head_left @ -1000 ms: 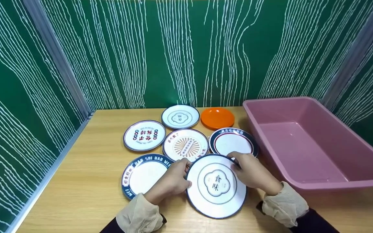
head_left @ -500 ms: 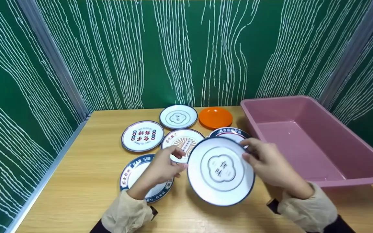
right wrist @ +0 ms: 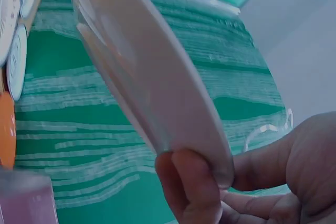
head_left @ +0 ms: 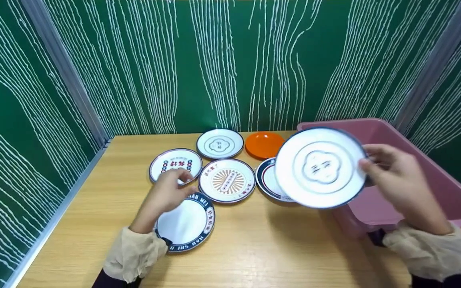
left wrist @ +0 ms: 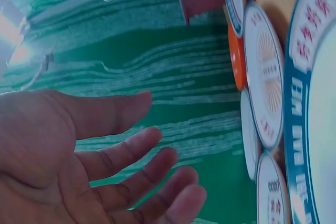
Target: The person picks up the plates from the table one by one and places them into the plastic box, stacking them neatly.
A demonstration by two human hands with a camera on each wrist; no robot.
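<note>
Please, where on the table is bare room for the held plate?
In front, bare wooden table lies between the front-left plate and the pink tub; another strip lies left of the red-lettered plate. It is crowded around the sunburst plate.

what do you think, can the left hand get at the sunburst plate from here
Probably yes: the left hand holds nothing, and the sunburst plate lies just right of it, uncovered. The right hand holds its white plate farther right, clear of it.
</note>
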